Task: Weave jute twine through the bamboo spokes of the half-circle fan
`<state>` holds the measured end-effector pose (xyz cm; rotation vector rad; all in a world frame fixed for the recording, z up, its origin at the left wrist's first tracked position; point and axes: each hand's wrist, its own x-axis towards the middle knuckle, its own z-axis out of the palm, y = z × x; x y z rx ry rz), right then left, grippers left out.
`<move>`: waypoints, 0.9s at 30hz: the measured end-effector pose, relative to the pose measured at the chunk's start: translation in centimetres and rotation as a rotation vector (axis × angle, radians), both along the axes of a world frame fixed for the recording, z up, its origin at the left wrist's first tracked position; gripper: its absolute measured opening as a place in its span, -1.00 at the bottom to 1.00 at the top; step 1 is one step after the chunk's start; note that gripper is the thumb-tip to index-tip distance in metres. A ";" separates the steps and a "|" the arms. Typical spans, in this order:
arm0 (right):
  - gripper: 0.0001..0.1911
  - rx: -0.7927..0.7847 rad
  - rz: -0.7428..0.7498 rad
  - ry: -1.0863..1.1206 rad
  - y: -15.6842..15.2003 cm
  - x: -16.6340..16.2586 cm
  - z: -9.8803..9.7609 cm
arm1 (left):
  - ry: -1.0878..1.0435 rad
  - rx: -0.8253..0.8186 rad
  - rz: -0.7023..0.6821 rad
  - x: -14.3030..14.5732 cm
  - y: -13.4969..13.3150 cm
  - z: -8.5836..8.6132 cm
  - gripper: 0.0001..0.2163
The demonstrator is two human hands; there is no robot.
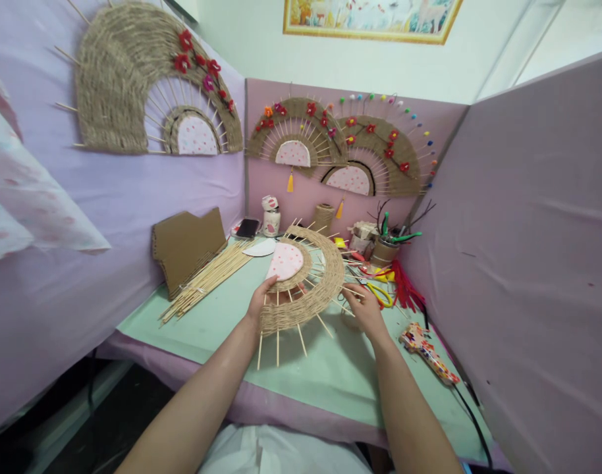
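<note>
- where is the woven fan (325, 289) now?
- it is held tilted above the green table cover (207, 336), between the two hands.
- and how are the fingers?
- the left hand (262, 299) is clamped on its flat side, with the thumb beside the pink dotted half-circle (287, 261). the right hand (363, 308) has its fingers bent at the stick ends on the outer edge; whether they pinch something, i cannot tell.
- what is near?
- yellow-handled scissors (388, 299), just beyond the right hand.
</note>
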<state>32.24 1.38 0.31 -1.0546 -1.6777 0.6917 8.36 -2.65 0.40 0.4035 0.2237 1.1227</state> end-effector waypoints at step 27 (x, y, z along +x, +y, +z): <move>-0.78 -0.188 0.097 0.138 -1.1 -0.3 1.1 | -0.070 0.067 -0.036 0.0 -0.5 0.1 -0.52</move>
